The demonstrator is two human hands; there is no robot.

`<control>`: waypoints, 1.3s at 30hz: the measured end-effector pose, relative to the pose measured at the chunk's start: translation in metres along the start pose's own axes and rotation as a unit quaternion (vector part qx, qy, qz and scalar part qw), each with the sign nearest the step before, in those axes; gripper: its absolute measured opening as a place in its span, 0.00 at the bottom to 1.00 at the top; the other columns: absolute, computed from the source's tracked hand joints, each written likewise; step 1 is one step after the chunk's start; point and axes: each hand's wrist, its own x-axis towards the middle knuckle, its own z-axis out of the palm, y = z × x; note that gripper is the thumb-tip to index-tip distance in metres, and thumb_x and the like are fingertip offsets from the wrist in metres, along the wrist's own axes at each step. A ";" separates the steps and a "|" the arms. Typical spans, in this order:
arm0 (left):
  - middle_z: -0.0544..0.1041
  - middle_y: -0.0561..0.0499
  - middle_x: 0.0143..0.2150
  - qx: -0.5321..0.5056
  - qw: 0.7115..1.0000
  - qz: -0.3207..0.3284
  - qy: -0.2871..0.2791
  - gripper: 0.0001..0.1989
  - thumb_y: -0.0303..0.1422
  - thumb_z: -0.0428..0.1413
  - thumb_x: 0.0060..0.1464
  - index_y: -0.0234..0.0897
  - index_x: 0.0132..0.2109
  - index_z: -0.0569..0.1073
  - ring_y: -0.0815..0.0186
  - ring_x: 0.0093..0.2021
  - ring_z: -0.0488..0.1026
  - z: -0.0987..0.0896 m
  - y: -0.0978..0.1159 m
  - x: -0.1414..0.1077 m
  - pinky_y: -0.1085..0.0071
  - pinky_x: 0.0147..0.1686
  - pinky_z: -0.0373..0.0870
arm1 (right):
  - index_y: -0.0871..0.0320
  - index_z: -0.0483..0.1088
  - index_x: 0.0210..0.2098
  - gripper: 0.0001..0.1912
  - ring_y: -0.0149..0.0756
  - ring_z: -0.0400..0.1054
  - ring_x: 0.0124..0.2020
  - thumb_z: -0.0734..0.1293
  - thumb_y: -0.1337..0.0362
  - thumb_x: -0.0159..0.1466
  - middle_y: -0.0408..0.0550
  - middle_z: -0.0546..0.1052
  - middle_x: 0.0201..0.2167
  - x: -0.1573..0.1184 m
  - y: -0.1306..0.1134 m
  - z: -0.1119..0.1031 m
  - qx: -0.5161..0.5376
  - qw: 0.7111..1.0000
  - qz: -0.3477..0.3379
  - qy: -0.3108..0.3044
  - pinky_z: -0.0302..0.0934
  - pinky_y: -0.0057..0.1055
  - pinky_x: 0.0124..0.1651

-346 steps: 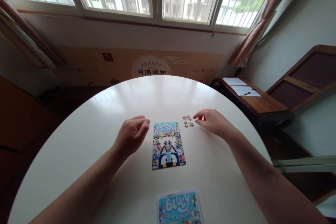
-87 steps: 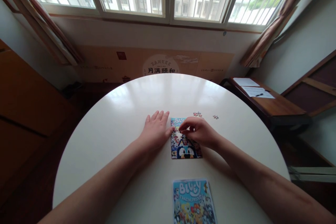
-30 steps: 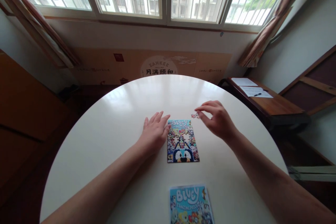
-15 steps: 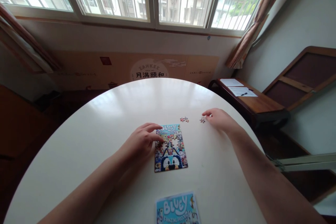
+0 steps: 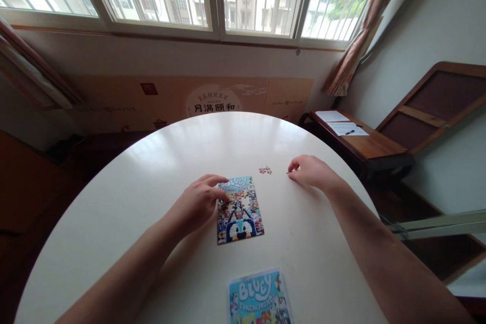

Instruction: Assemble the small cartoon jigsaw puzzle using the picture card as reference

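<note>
A colourful jigsaw puzzle [image 5: 243, 217] lies flat on the white round table [image 5: 170, 273], with gaps in its upper middle showing pale underneath. My left hand [image 5: 203, 197] rests on the puzzle's left edge, its fingers stretched over the upper left part. To the right of the puzzle, my right hand [image 5: 309, 172] has its thumb and fingers closed on a puzzle piece [image 5: 289, 172], mostly hidden by the fingertips. Several loose puzzle pieces [image 5: 265, 170] lie just beyond the puzzle's top right corner, between it and my right hand.
Close to me lies a blue printed picture [image 5: 260, 296] lettered "Bluey". A low wooden side table [image 5: 383, 144] with papers [image 5: 347, 128] and a pen stands at the right. Behind the round table are a printed panel [image 5: 170, 101] and barred windows [image 5: 261, 0].
My right fingers have closed over the puzzle piece that lay beside them. My left hand stays on the puzzle. The view has shifted slightly.
</note>
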 end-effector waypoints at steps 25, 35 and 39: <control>0.83 0.48 0.45 -0.071 0.993 0.029 0.092 0.14 0.25 0.51 0.58 0.39 0.39 0.82 0.60 0.45 0.78 0.003 0.012 0.003 0.62 0.46 0.75 | 0.56 0.80 0.38 0.09 0.35 0.74 0.37 0.66 0.64 0.64 0.46 0.81 0.35 -0.037 -0.065 0.007 0.162 0.946 -0.270 -0.076 0.67 0.34 0.42; 0.82 0.47 0.45 -0.079 0.992 0.023 0.094 0.13 0.27 0.52 0.60 0.40 0.41 0.82 0.61 0.45 0.77 0.004 0.008 0.003 0.61 0.47 0.76 | 0.57 0.72 0.43 0.11 0.33 0.74 0.27 0.71 0.62 0.61 0.46 0.81 0.32 -0.033 -0.071 0.022 0.350 0.905 -0.172 -0.170 0.69 0.33 0.30; 0.82 0.46 0.45 -0.099 0.989 0.043 0.103 0.10 0.29 0.55 0.61 0.39 0.43 0.81 0.60 0.46 0.78 0.001 0.010 0.000 0.59 0.47 0.76 | 0.57 0.69 0.37 0.09 0.33 0.75 0.26 0.72 0.63 0.60 0.47 0.81 0.31 -0.029 -0.075 0.029 0.452 0.853 -0.134 -0.225 0.70 0.31 0.28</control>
